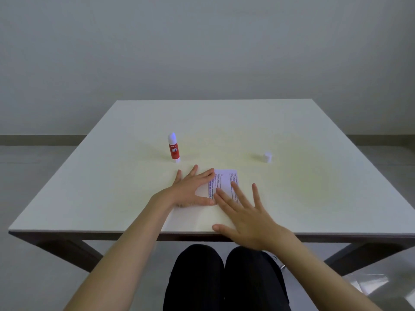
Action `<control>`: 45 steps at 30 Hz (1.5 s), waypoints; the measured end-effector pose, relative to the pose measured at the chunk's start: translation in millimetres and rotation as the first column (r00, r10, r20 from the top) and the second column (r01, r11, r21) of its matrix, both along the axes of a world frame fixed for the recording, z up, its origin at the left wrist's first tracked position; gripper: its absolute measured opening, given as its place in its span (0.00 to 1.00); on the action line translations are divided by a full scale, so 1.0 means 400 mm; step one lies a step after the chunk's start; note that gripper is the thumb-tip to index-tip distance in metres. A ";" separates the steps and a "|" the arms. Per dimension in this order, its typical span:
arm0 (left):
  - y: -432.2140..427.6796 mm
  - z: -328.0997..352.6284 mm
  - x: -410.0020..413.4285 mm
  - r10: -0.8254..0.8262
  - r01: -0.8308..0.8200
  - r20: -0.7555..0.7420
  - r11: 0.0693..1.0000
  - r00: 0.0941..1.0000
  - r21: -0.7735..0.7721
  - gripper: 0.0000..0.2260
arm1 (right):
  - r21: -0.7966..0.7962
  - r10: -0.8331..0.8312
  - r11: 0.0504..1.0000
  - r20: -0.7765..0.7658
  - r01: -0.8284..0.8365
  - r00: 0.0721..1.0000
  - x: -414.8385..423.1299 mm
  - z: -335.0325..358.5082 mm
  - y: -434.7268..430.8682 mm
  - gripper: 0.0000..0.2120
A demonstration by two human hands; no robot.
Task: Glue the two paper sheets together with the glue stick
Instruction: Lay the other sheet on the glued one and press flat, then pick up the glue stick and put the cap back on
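Your knees in dark trousers (pixel 224 277) sit closest, under the near table (pixel 314 135) edge. Your right hand (pixel 244 218) is spread flat, fingers wide, holding nothing; its fingertips lie over the printed paper (pixel 225 179). Whether it presses or hovers, can't tell. Your left hand (pixel 190 189) is also splayed flat and empty at about 9 o'clock of the sheet, forefinger and thumb on its left edge. Only one printed sheet is clearly visible; a second under it can't be made out. Glue stick (pixel 173 148) stands upright, uncapped, at 10 o'clock from the paper, well apart. Its white cap (pixel 267 157) sits at 2 o'clock. Judging from this: gluing looks done, you're at the press-and-smooth stage. Left: finish pressing, recap the stick.
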State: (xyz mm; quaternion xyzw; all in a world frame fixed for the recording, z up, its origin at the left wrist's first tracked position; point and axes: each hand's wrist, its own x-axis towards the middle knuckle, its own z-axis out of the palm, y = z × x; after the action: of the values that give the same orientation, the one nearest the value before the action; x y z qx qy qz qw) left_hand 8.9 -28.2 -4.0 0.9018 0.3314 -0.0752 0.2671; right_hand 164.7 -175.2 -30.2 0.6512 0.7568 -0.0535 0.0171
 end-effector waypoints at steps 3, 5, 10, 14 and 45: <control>0.003 -0.001 -0.001 0.000 0.000 -0.004 1.000 1.000 -0.007 0.39 | -0.037 -0.110 0.993 -0.014 0.110 0.994 0.051 0.024 0.037 0.36; 0.001 -0.001 0.000 -0.003 0.003 -0.011 1.000 1.000 -0.007 0.39 | -0.066 -0.225 0.972 0.001 0.225 0.974 0.078 0.042 0.069 0.35; -0.004 0.000 -0.002 0.014 -0.014 0.024 1.000 1.000 -0.018 0.39 | -0.018 -0.010 1.000 -0.051 0.010 0.999 -0.008 0.007 0.063 0.40; -0.004 0.004 -0.001 0.007 -0.006 0.007 1.000 1.000 -0.021 0.39 | -0.020 -0.137 0.990 -0.031 0.137 0.990 0.058 0.013 0.091 0.35; 0.081 0.076 0.046 0.734 -0.541 0.658 0.628 0.170 -0.560 0.09 | -0.060 -0.179 0.783 -0.975 0.619 0.132 -0.016 0.116 0.125 0.18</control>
State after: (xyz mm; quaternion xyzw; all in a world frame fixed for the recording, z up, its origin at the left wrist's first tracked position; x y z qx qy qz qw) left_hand 27.4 4.2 26.2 0.5553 0.4923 0.4627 0.4850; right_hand 158.4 -125.3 16.2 0.6528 0.3943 -0.2954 -0.5754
